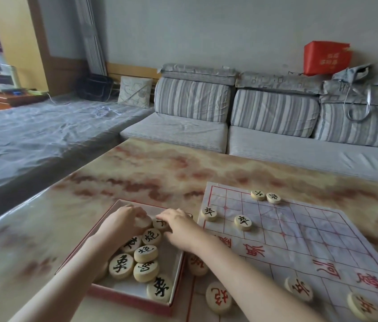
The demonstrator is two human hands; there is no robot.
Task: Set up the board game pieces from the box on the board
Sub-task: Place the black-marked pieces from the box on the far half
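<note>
Wooden discs (pixel 121 266) with black characters are mostly still piled in the red-edged box (pixel 132 299), which sits on the marbled tabletop (pixel 160 173) just left of the paper board (pixel 299 231). Both hands are at the box's far end: the left hand (pixel 123 220) has its grip curled round a pale disc (pixel 142 222), while the right hand (pixel 179 225) lies over another, its grip too blurry to call. Four black-lettered pieces (pixel 243 222) sit on the board's far part, and red-lettered pieces (pixel 298 288) lie along its near edge.
</note>
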